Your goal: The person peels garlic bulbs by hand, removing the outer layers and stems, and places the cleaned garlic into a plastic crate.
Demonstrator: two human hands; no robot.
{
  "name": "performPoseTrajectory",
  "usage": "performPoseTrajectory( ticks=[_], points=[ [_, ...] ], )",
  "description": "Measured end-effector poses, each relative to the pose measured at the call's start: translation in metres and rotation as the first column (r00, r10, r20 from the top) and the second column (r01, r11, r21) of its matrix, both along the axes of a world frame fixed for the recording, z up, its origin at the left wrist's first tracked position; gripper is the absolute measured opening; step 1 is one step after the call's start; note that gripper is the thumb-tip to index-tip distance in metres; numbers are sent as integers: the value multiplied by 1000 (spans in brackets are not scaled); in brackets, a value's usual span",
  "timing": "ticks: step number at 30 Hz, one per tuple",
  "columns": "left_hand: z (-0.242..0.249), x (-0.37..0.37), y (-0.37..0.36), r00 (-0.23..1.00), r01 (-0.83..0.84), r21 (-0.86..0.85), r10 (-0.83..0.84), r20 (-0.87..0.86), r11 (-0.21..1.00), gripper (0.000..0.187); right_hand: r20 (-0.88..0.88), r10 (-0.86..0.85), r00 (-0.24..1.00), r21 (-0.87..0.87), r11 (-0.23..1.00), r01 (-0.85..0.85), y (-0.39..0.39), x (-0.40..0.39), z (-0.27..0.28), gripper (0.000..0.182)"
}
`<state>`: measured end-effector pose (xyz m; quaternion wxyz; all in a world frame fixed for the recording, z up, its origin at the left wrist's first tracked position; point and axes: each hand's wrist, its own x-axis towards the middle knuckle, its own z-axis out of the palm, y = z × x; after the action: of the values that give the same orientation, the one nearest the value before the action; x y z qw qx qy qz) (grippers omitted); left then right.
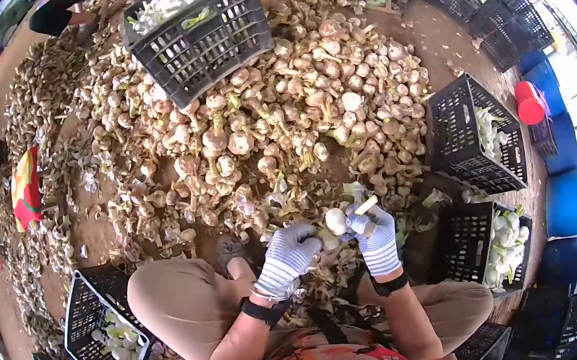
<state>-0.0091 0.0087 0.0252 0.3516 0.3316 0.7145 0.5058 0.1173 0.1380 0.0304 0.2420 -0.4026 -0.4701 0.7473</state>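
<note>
My left hand (pixel 289 258), in a striped white and grey glove, has its fingers closed around the lower part of a garlic bulb (pixel 336 221). The bulb's white, peeled side faces my other hand. My right hand (pixel 378 239), gloved the same way, is closed beside the bulb. From its grip sticks out a short pale-yellow stick-like piece (pixel 366 205); the rest of it is hidden by the fingers. Both hands are close together above loose husks, in front of a large heap of unpeeled garlic (pixel 253 133).
A black crate of white garlic (pixel 201 42) stands on the heap. More black crates (pixel 453 133) (pixel 465 244) are at the right, and another crate (pixel 94 336) is at my left knee. Blue drums (pixel 565 202) line the right edge. A red and yellow cloth (pixel 26 189) lies at left.
</note>
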Motion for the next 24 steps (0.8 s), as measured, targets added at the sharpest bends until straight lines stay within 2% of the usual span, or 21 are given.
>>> performPoseTrajectory(
  ticks=[1,2,4,6,8,10,12,13,14,16,17,18,19,20,21,22,24],
  points=[
    [8,1,2,948,-42,-6,42,315,999,19,-13,9,1000,192,981,-7,0,2,-16,11],
    [12,2,4,798,-80,-23,78,598,997,21,-13,13,1000,189,982,-10,-2,0,-11,11],
    [8,2,5,821,-52,-76,86,564,996,23,40,21,999,132,991,-26,-8,-5,4,10],
    [11,3,6,806,-78,-71,105,582,994,21,-12,53,998,201,978,-50,-10,-5,1,11],
    [-2,2,4,837,-78,-45,90,540,996,20,179,49,983,453,882,-127,-15,-2,-6,10],
    [-10,5,2,865,-84,-16,81,495,996,19,112,45,993,405,910,-87,-19,-1,-2,8],
    [-10,10,3,762,-188,11,138,633,982,16,15,-38,999,1,999,38,-21,-1,8,14],
    [-12,10,1,763,-185,14,135,632,983,16,4,-77,997,-88,993,77,-20,0,4,20],
    [-18,10,0,807,-138,33,93,584,990,16,1,-78,997,-84,993,78,-17,2,-3,20],
    [-29,13,-1,845,-86,51,46,532,995,17,-245,-246,938,-481,870,103,-10,5,-15,24],
    [-34,15,1,985,-91,32,85,153,995,17,-261,-244,934,-504,860,84,-6,5,-15,19],
    [-40,16,1,962,-109,14,109,-249,994,18,-263,-246,933,-503,860,85,-4,5,-14,19],
    [-47,15,1,960,-129,83,146,-238,988,18,-294,-242,925,-511,858,62,-3,5,-12,19],
    [-39,12,0,961,-127,82,143,-237,988,18,-322,-236,917,-518,854,38,-2,7,-11,19],
    [-21,8,-1,982,-140,8,138,129,990,17,-320,-239,917,-519,853,41,-2,9,-13,19],
    [-4,4,-1,867,-125,-67,142,477,990,17,-308,-250,918,-545,837,46,-1,11,-16,20],
    [8,6,2,826,-141,-73,158,541,987,17,-294,-260,920,-569,821,50,-1,12,-16,21]
  ],
)
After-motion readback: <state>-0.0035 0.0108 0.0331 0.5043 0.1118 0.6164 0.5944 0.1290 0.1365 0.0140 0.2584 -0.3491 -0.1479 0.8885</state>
